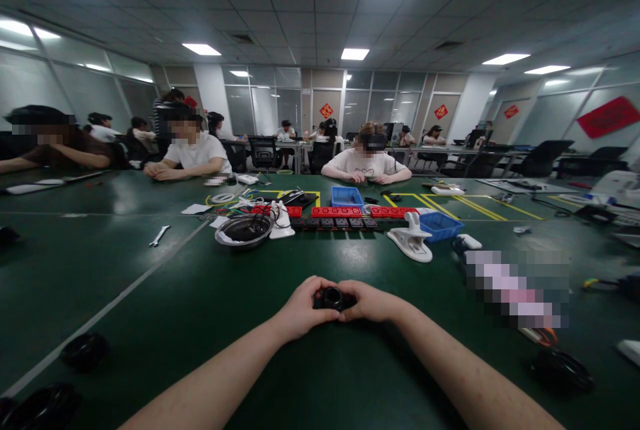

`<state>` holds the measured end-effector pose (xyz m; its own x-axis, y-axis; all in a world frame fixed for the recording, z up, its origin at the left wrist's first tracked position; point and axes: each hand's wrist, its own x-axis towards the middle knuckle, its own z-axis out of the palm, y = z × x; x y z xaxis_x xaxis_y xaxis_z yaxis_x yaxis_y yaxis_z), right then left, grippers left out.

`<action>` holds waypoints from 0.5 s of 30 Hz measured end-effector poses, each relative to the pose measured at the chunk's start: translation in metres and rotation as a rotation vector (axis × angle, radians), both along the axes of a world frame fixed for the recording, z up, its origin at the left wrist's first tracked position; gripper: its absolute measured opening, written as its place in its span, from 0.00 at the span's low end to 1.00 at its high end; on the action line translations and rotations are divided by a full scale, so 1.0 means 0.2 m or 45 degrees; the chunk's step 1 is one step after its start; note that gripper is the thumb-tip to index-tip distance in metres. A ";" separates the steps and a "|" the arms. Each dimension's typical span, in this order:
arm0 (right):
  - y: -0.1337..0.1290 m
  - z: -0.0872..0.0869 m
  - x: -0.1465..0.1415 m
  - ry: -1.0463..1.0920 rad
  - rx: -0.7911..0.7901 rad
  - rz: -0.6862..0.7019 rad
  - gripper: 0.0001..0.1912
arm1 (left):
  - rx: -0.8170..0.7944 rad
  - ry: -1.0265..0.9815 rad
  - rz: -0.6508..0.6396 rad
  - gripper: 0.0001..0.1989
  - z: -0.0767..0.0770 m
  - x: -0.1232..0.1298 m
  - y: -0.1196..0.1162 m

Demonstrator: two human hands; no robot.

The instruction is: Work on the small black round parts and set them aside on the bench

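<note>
Both my hands meet at the middle of the near side of the green table. Between them is a small black part with a round, ring-edged opening [332, 298] facing me; its exact kind does not show. My left hand [304, 309] grips it from the left, thumb along its lower edge and fingers curled around the far side. On the right, my right hand [373, 302] closes on the same part, its thumb tip near the left thumb. The part's back and sides are hidden by my fingers.
Beyond my hands are a white clamp base [411, 247], a metal bowl [243, 243], red socket strips [336, 211] and blue trays [346, 198]. A wrench [160, 235] lies left. Black rounded parts [85, 351] lie near both front corners. A person [367, 163] sits opposite.
</note>
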<state>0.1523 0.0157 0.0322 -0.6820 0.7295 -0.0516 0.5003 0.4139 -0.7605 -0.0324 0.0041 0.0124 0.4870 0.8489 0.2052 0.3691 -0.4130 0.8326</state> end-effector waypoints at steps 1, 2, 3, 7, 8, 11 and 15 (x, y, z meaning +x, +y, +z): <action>0.00 0.00 0.00 0.008 -0.008 0.000 0.16 | -0.002 -0.007 -0.006 0.20 0.00 0.00 0.00; 0.00 -0.01 0.00 0.022 -0.019 0.003 0.16 | -0.002 -0.014 -0.010 0.20 -0.01 0.00 0.00; 0.01 -0.01 0.00 0.041 -0.031 0.007 0.17 | 0.001 -0.021 -0.012 0.20 -0.01 0.01 0.00; 0.03 -0.07 0.00 0.075 -0.050 -0.033 0.21 | 0.014 -0.009 0.021 0.20 -0.02 0.02 0.00; 0.04 -0.09 0.00 0.062 -0.032 -0.073 0.21 | 0.019 0.002 0.044 0.20 -0.02 0.02 0.00; 0.03 -0.13 -0.03 -0.034 0.089 -0.244 0.22 | 0.043 0.049 0.147 0.19 0.00 0.03 -0.01; -0.03 -0.16 -0.14 -0.306 0.411 -0.583 0.18 | 0.095 0.105 0.355 0.18 0.00 0.05 -0.03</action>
<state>0.1253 0.0106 -0.0001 -0.2916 0.9505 0.1073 0.8241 0.3066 -0.4762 -0.0229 -0.0028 0.0132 0.2552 0.9363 0.2412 0.5421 -0.3451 0.7662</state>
